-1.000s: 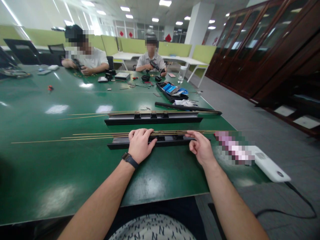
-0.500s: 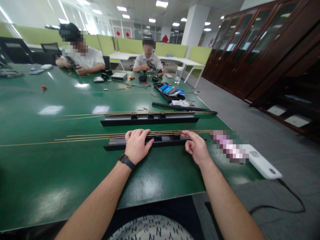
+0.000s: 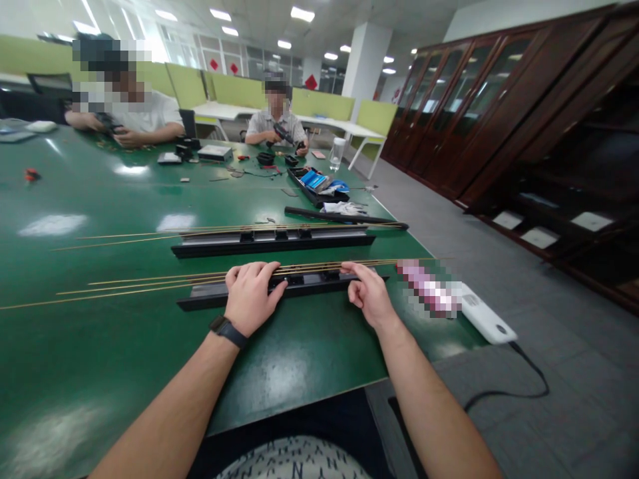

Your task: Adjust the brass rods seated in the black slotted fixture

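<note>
A long black rail (image 3: 319, 287) with a grey inner channel lies across the green table in front of me. Thin brass-coloured rods (image 3: 150, 282) run along its top and reach well past its left end. My left hand (image 3: 252, 296) is closed over the rail and rods, fingers on the far side, thumb on the near side. Near the rail's right end, my right hand (image 3: 372, 293) has its index fingertip at the rods and its other fingers curled. Behind lies a second black rail (image 3: 274, 246), with more thin rods (image 3: 124, 235) along it.
A white device (image 3: 486, 313) with a black cable sits at the table's right edge, beside a blurred pink item (image 3: 426, 289). Farther back are a black tube (image 3: 344, 218), gloves (image 3: 342, 208) and a black tray (image 3: 319, 196). Two people sit across the table with tools.
The whole view has swung right, so everything appears farther left. Both hands keep nearly the same places on the rail and rods.
</note>
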### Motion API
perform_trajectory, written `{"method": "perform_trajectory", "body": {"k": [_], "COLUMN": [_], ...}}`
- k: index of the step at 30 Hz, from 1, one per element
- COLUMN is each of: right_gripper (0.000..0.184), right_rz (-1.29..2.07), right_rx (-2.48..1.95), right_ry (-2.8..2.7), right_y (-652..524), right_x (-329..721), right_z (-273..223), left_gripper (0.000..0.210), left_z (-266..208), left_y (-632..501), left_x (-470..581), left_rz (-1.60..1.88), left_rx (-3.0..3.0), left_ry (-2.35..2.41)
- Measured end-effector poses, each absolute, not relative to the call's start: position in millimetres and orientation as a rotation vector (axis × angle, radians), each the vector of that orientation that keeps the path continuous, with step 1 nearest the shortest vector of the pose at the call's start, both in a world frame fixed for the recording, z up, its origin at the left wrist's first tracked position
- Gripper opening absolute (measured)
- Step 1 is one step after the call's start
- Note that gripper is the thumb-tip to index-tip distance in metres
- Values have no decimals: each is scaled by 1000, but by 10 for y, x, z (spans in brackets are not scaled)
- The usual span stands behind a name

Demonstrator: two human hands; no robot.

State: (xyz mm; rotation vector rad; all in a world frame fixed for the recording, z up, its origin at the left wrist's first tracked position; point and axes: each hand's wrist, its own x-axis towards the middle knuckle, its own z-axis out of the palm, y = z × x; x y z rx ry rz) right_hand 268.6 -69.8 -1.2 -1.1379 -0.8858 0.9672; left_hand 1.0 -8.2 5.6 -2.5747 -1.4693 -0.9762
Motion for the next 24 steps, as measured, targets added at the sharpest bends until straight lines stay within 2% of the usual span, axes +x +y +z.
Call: {"method": "perform_trajectory", "body": {"k": [7, 14, 24], "right_gripper": [38, 37, 37], "right_rz": [865, 974, 871], "right_rx": [-1143, -1132, -1135], "right_ry": [-787, -875, -787], "right_y": [-659, -696, -666], "right_x": [2741, 2685, 2734], "right_z": [-52, -13, -46], "left_gripper": [33, 34, 34], "left_z": [53, 45, 50], "left_y": [-72, -69, -68], "left_x": [-2, -2, -4], "left_rz": [-954, -959, -959], "left_rx": [-2577, -2571, -2577], "left_ry": [-1456, -1447, -1450]}}
